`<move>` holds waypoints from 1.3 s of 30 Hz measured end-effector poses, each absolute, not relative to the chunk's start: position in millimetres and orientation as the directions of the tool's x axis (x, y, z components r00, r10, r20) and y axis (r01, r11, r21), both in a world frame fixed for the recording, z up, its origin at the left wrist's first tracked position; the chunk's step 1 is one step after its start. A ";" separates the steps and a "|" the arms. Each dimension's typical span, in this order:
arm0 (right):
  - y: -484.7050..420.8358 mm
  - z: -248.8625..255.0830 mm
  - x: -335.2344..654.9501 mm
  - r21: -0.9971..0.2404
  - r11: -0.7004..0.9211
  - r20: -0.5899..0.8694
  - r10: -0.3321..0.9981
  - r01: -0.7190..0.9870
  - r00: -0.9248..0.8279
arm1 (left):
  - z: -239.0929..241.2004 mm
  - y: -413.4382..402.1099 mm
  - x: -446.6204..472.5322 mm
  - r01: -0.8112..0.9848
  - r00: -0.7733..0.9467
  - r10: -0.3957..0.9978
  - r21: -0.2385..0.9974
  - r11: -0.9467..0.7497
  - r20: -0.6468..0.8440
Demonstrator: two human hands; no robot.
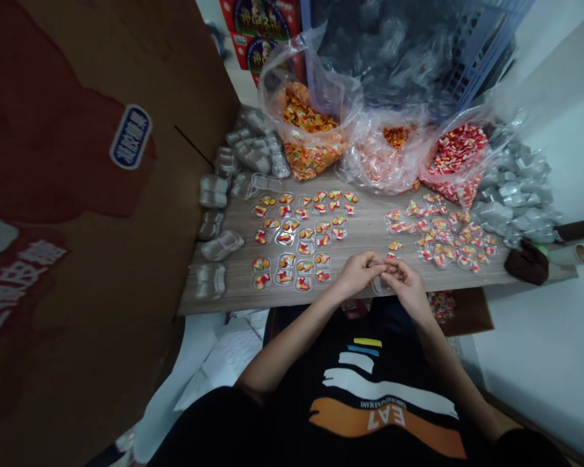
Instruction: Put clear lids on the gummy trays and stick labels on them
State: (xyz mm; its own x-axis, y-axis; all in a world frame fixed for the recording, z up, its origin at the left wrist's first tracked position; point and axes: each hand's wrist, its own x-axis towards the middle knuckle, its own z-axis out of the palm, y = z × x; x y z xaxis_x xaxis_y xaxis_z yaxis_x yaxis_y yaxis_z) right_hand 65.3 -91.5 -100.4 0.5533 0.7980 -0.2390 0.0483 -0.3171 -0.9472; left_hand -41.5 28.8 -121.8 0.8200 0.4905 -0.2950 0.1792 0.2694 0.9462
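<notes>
Near the table's front edge my left hand [361, 274] and my right hand [409, 287] meet, fingertips pinched together over a small clear plastic case [380, 285]. The fingers cover most of the case; a gummy-like candy piece [394, 246] in red, yellow and green shows just beyond them. To the left lie several filled clear cases [286, 269] in rows, each with small orange and red candy pieces. On the right, more filled cases [440, 233] lie in an overlapping heap.
Open plastic bags hold orange pieces [311, 139], pinkish pieces [382, 155] and red-white pieces [460, 152] at the back. Stacked clear cases stand left [213, 191] and right [520, 188]. A large cardboard box [175, 188] walls the left; a blue crate [481, 58] stands behind. A dark cloth [528, 263] lies right.
</notes>
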 end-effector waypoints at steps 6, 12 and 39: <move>-85.8 -120.2 89.4 -0.952 -0.233 -0.303 0.597 -0.200 0.743 | -131.9 43.3 -0.1 0.162 0.797 0.538 0.956 0.245 -0.274; -77.4 -148.1 102.9 -0.947 -0.275 -0.282 0.471 -0.165 0.836 | -138.1 49.2 19.8 0.336 0.728 0.644 0.941 -0.034 -0.237; -82.2 -141.5 103.8 -0.437 -0.634 0.089 0.676 0.639 0.731 | -126.7 28.8 18.8 0.584 0.804 0.557 0.450 -0.676 -0.208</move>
